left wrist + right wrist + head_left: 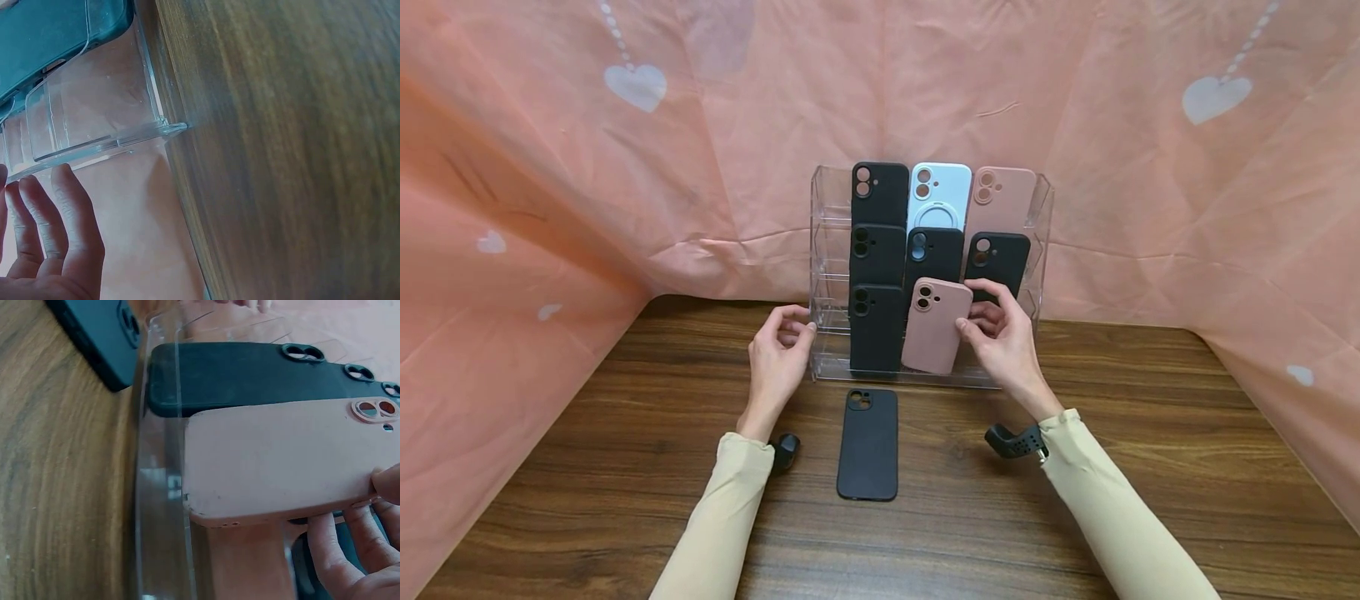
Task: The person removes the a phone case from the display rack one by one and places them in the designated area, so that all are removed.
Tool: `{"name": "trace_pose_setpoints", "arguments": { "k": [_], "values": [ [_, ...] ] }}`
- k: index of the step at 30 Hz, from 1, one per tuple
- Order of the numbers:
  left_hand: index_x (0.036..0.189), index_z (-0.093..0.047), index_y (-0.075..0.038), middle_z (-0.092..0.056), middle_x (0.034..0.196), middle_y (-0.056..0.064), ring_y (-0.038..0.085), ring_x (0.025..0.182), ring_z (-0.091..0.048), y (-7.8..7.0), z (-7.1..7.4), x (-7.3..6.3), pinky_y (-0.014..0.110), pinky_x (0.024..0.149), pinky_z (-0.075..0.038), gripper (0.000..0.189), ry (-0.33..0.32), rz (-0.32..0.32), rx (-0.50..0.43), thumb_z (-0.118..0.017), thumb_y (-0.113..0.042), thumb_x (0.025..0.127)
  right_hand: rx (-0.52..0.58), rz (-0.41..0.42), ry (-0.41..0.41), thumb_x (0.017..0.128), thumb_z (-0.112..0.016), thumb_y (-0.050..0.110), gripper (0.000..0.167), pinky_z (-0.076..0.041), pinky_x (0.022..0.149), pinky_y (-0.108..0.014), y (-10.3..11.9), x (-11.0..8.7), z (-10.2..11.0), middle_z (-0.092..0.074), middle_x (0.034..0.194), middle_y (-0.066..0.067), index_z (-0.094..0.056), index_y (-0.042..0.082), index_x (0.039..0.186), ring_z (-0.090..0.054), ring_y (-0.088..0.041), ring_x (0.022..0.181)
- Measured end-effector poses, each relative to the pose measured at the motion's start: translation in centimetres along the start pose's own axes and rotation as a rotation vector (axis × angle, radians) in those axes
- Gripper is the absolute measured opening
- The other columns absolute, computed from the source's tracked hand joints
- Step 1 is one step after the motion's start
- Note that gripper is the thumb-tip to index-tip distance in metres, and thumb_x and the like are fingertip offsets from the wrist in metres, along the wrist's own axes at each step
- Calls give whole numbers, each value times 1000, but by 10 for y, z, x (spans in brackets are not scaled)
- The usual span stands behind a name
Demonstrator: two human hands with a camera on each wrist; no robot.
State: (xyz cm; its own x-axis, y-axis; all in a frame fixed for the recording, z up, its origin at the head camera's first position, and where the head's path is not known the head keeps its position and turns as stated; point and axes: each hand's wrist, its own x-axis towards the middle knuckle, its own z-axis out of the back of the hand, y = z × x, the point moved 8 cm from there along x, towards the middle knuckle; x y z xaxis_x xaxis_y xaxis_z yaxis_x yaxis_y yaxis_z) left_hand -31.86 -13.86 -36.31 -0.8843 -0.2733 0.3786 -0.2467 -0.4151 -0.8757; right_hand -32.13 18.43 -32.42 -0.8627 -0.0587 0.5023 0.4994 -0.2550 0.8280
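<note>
A pink phone case [936, 327] leans in the lowest tier of a clear display rack [831, 367], slightly tilted. My right hand [1003, 337] pinches its right edge, thumb on the back face and fingers behind. In the right wrist view the bottom end of the pink case [269, 465] is just inside the rack's front lip. My left hand [778, 350] holds the rack's left side wall between thumb and fingers; several fingertips [65, 178] meet the clear panel in the left wrist view. Beside the pink case stands a black phone case [876, 329].
Behind are more black cases, a white case [940, 196] with a ring and another pink case [1003, 196]. A black case [868, 446] lies on the wooden table [625, 467] in front of the rack. A pink curtain [737, 125] hangs around the table.
</note>
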Motion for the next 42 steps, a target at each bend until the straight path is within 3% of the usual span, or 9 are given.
{"name": "trace_pose_setpoints", "arguments": {
  "k": [5,11,17,24,32,42],
  "values": [
    [111,-70,-14,-72,91,10,20,78,-67,0,1,0,25,69,-50,18,-1,0,-4,-71,-17,93,34,12,-9,90,-65,-15,56,-56,73,-13,9,2,3,-66,101,-28,-52,5,140,-69,-5,80],
    [111,-70,-14,-72,92,10,21,80,-68,1,1,0,26,71,-50,19,2,7,1,-71,-17,93,49,-28,29,90,-64,-15,56,-57,71,-15,10,1,1,-67,101,-27,-50,2,141,-71,-3,80],
    [112,-69,-14,-72,93,11,23,80,-68,1,0,1,29,71,-50,19,9,6,2,-71,-17,94,76,-78,52,90,-64,-16,57,-60,67,-20,8,-3,0,-69,98,-13,-49,1,142,-72,-4,81],
    [111,-70,-15,-73,93,10,23,80,-68,1,0,2,28,71,-50,18,11,0,-1,-71,-18,93,181,-136,96,90,-63,-17,57,-62,65,-25,7,-11,0,-71,90,3,-47,0,142,-74,-5,78],
    [112,-70,-15,-73,93,10,22,80,-68,1,0,1,27,71,-50,19,11,2,-2,-71,-18,93,198,-211,167,90,-63,-17,61,-64,72,-32,10,-24,-5,-70,91,5,-43,1,145,-74,-7,76],
    [112,-70,-15,-73,93,10,22,80,-68,0,0,0,25,69,-50,19,12,4,-1,-70,-18,94,240,-287,209,90,-62,-16,60,-65,71,-36,5,-39,-8,-71,91,4,-43,2,144,-73,-10,76]
  ]
}}
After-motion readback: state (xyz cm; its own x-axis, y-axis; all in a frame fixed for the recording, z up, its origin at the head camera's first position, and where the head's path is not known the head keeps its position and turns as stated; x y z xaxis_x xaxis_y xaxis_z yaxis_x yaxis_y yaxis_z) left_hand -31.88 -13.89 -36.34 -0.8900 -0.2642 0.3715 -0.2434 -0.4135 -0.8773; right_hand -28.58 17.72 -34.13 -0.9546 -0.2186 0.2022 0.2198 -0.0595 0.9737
